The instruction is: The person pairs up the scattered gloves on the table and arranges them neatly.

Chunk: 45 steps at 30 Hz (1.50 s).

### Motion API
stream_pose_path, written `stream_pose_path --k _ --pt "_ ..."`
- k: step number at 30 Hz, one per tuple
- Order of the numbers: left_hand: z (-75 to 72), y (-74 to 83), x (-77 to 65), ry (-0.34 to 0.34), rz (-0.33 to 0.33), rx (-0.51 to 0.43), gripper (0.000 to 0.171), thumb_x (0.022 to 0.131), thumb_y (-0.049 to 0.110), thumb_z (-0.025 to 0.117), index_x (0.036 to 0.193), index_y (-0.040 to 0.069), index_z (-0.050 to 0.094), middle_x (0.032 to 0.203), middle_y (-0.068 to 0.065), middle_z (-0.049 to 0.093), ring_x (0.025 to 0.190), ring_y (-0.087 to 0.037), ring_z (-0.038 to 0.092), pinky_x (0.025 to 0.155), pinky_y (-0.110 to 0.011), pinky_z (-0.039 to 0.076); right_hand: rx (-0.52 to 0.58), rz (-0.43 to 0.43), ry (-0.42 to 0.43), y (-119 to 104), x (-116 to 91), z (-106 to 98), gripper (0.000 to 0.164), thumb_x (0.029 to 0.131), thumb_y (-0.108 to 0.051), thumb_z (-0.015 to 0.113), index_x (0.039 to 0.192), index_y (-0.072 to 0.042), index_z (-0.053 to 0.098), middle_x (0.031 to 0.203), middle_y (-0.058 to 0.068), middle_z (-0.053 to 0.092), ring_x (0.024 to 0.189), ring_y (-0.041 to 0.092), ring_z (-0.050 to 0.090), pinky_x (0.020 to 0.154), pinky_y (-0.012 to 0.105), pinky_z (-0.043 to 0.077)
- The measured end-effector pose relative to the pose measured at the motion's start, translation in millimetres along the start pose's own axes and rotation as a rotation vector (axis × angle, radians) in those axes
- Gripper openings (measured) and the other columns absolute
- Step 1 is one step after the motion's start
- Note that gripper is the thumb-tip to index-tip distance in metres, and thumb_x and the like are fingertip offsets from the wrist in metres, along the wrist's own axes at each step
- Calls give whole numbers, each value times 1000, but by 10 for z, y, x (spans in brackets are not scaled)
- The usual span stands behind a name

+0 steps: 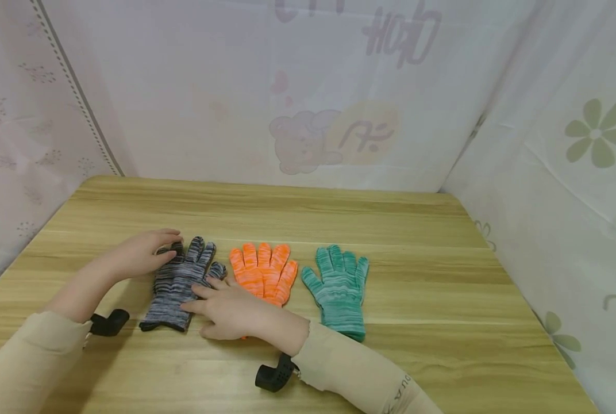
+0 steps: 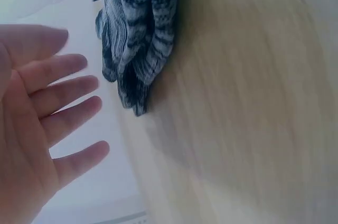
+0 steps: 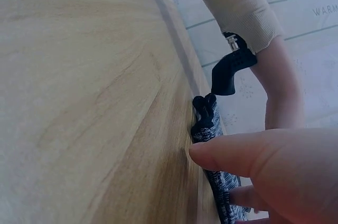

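A black-and-grey knit glove (image 1: pixel 173 296) lies flat on the table, its fingers pointing away from me and its dark cuff toward me. Over the upper left side of this glove is my left hand (image 1: pixel 141 254), fingers extended. In the left wrist view the hand (image 2: pixel 31 123) has spread fingers and an uncovered palm, apart from the glove (image 2: pixel 138 28). My right hand (image 1: pixel 233 309) has its fingertips on the glove's right side. The right wrist view shows its thumb (image 3: pixel 227 154) right at the glove's edge. Part of an orange glove (image 1: pixel 264 270) is hidden behind the right hand.
To the right, a green knit glove (image 1: pixel 341 290) lies palm-flat, beside my right forearm. Black wrist cameras (image 1: pixel 108 323) hang below both wrists. The wooden table (image 1: pixel 432 276) meets patterned cloth walls (image 1: pixel 210 103) at the back and sides.
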State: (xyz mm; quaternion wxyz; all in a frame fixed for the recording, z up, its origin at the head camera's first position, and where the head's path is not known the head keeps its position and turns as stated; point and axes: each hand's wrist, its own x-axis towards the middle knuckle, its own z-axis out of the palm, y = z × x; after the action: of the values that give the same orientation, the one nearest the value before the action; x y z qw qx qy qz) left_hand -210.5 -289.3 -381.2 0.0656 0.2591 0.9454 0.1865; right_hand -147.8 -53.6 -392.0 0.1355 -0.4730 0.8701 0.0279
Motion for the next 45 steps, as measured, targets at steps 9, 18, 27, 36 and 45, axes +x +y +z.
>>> stream_pose_path --k 9,18,27,36,45 --pt "33 -36 -63 -47 -27 -18 40 95 4 52 130 -14 49 135 -34 43 125 -51 38 100 -62 30 -5 -4 0 -6 -3 4 59 95 -47 55 149 -38 32 156 -3 21 143 24 16 112 49 18" --pt "107 -77 -90 -65 -40 -28 42 97 8 51 133 -13 47 140 -34 37 127 -53 33 101 -63 27 15 -8 -1 4 -7 12 60 95 -47 55 149 -38 32 156 -3 21 143 26 16 111 50 19" --pt "80 -256 -69 52 -49 0 29 94 0 53 119 -15 57 113 -31 58 106 -48 55 88 -58 44 16 -5 3 -2 -9 12 59 95 -46 56 149 -38 33 156 -3 22 143 26 16 112 49 18" --pt "71 -303 -29 49 -120 -1 26 92 10 63 106 -11 65 87 -11 63 81 -29 61 73 -50 49 10 -8 8 1 -7 30 59 95 -46 55 149 -38 32 156 -3 22 143 26 16 112 47 19" --pt "106 -374 -16 80 -162 -37 6 88 8 66 90 2 66 78 -2 62 75 -23 58 70 -46 47 16 -11 13 6 -2 45 59 95 -46 56 149 -38 32 156 -3 21 143 26 16 112 46 19"
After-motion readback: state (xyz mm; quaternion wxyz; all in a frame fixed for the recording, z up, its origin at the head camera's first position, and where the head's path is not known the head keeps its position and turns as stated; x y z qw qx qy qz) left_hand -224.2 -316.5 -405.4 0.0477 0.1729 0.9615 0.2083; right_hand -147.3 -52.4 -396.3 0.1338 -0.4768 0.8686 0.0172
